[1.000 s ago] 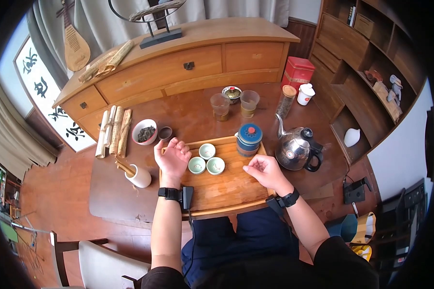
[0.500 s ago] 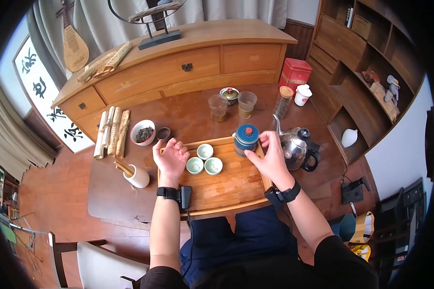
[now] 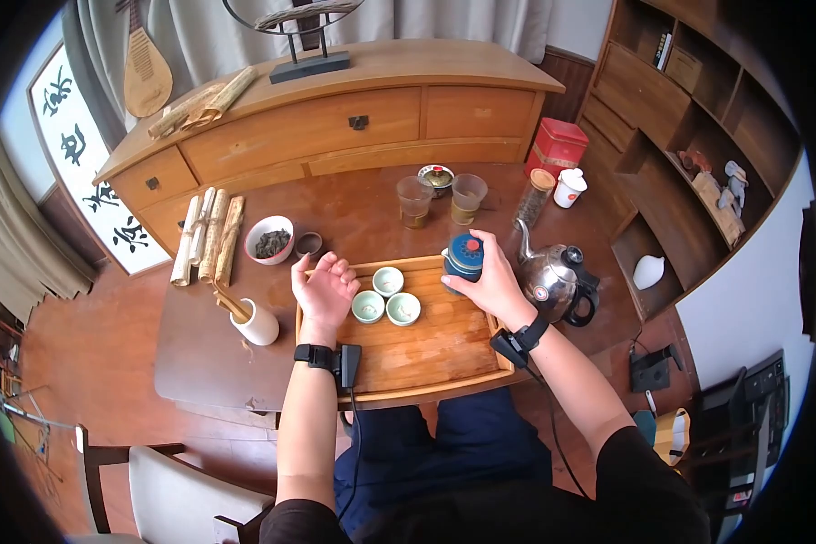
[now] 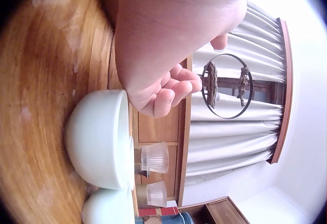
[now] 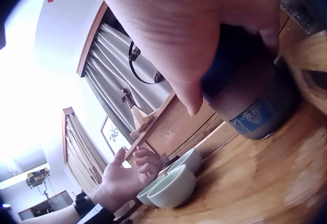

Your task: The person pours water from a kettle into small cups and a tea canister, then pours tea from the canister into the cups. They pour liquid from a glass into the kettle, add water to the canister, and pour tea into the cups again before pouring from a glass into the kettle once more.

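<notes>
A blue lidded pot stands at the far right corner of the wooden tray. My right hand grips its side, fingers curled round it; in the right wrist view the right hand wraps the pot from above. Three small pale green cups sit together on the tray's far left part. Beside them my left hand rests palm up on the tray's left edge, its fingers loosely curled and holding nothing. The left wrist view shows the left hand just above one cup.
A steel kettle stands right of the tray. Behind are two glasses, a small lidded cup, a glass canister, a white jar and a red tin. At left: tea-leaf bowl, bamboo scrolls, white tool holder.
My right hand moved from the tray's right side up to the blue pot and closed round it. The left hand stayed in place.
</notes>
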The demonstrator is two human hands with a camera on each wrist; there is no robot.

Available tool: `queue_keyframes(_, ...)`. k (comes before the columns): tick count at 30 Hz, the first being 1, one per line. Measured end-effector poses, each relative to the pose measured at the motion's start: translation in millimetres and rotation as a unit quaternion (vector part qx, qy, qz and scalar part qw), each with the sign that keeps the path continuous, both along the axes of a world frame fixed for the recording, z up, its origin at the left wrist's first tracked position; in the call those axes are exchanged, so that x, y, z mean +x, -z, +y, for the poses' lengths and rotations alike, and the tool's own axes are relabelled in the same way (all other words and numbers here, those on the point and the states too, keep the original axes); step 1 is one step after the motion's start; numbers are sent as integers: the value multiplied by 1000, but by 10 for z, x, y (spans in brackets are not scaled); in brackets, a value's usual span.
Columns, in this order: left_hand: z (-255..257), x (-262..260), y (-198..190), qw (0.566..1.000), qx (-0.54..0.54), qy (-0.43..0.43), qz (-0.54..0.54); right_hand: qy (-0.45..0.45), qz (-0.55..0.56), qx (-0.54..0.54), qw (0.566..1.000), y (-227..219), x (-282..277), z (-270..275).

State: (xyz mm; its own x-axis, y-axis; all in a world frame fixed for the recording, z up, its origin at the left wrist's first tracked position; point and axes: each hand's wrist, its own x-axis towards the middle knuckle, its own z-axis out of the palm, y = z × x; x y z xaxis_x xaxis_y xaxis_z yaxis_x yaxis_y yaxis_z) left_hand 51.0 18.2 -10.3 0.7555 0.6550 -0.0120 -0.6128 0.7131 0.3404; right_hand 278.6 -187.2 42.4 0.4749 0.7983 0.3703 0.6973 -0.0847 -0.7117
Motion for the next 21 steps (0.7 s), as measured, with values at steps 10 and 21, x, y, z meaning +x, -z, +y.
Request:
queue_keyframes(10, -9, 20, -18, 1000, -5, -10, 2, 0, -32, 7, 999, 51, 64, 49)
queue_keyframes(21, -1, 15, -7, 1000, -11, -12, 4, -62, -87, 14, 994, -268, -44, 194)
